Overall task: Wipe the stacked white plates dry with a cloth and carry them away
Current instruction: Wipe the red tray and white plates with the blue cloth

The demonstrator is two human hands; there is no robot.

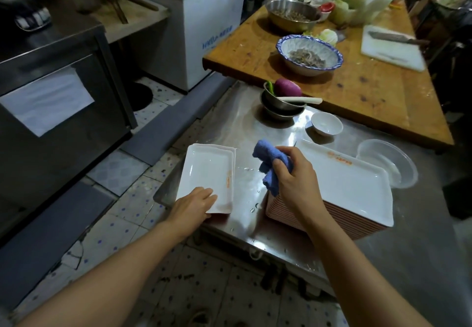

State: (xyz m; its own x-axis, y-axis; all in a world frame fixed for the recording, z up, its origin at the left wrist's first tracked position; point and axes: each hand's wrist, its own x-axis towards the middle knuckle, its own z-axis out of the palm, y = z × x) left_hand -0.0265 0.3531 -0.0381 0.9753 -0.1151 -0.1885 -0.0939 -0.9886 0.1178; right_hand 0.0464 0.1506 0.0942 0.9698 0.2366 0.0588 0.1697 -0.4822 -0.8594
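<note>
The person stood at the wet stainless-steel counter (281,132) with two lots of plates before them. The left hand (194,205) lay with its fingers (208,193) straight and flat on the near corner of the small stack of white rectangular plates (207,170), whose long axis ran away from the person. The right hand (293,176) hovered just to the right of that stack, its fingers curled tight around a bunched blue cloth (268,163), above the left edge of the tall stack of larger white rectangular plates (339,186). I judged the cloth hand nearer the tall stack, so wiping its top plate looked the likelier next move.
</note>
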